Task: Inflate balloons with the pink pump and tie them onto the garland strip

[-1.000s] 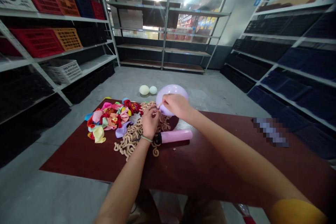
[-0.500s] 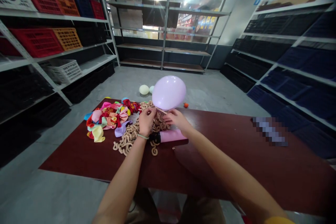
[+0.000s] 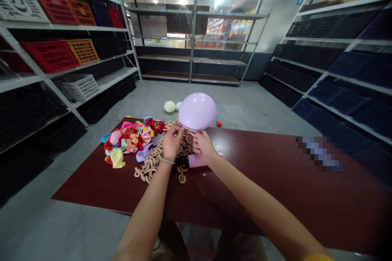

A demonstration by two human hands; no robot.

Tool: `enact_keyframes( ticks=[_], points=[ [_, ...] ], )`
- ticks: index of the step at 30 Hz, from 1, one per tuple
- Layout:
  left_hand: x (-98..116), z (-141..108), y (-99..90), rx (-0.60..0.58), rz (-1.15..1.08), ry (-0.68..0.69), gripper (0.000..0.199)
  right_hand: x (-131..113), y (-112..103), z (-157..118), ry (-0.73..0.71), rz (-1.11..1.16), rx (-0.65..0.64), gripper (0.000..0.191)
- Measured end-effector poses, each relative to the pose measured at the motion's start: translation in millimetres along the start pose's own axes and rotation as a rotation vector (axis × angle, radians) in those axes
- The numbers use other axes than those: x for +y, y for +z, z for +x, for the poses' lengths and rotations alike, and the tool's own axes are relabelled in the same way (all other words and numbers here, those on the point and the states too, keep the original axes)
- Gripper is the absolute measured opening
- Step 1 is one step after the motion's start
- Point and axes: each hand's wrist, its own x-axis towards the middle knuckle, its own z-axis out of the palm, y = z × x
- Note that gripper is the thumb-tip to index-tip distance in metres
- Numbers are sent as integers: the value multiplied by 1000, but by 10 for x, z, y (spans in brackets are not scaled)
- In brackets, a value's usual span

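Note:
A large inflated lilac balloon [image 3: 197,110] rises above the table's far edge, just beyond my hands. My left hand [image 3: 172,142] is closed in a pinch at the balloon's underside. Opposite it, my right hand [image 3: 203,145] has its fingers curled in. A thin pale strip, apparently the balloon's stretched neck [image 3: 189,131], runs between my two hands. Below them lies a pink cylinder with a black end [image 3: 197,160], which looks like a hand pump and is partly covered by my right wrist. Tan curly pieces [image 3: 153,162] are heaped around and under my left hand.
Limp balloons in many colours [image 3: 130,136] are piled on the left of the dark red table [image 3: 260,187]. A blurred-out object [image 3: 320,153] lies at the right. Pale balloons [image 3: 170,106] and a small orange ball [image 3: 219,123] rest on the floor. Shelving with crates [image 3: 52,55] stands around.
My right hand's fingers, more spread out before, have curled in by the balloon's neck. The balloon sits slightly lower in view, and the camera has shifted a little.

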Motion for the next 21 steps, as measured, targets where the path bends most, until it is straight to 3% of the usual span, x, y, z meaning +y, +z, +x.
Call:
enact_keyframes(
  ticks=[3, 7, 9, 12, 15, 18, 21],
  points=[
    [12, -21, 11, -19, -28, -65, 23, -64, -112, -208, -151, -261, 37, 13],
    [12, -52, 82, -68, -102, -91, 24, -279, -209, -390, -539, -1112, -7, 20],
    [-10, -55, 127, -106, -166, -135, 22, -423, -230, -386, -658, -1327, -60, 26],
    [-65, -51, 183, -230, -283, -224, 20, -619, -243, -290, -742, -1462, -90, 27],
    [-98, -60, 207, -313, -309, -232, 20, -745, -264, -172, -722, -1509, -79, 24],
    [-58, -86, 201, -260, -262, -168, 21, -802, -322, -90, -695, -1519, -36, 26],
    [35, -113, 186, -149, -351, -138, 22, -807, -412, -47, -659, -1519, 30, 32]
  ],
)
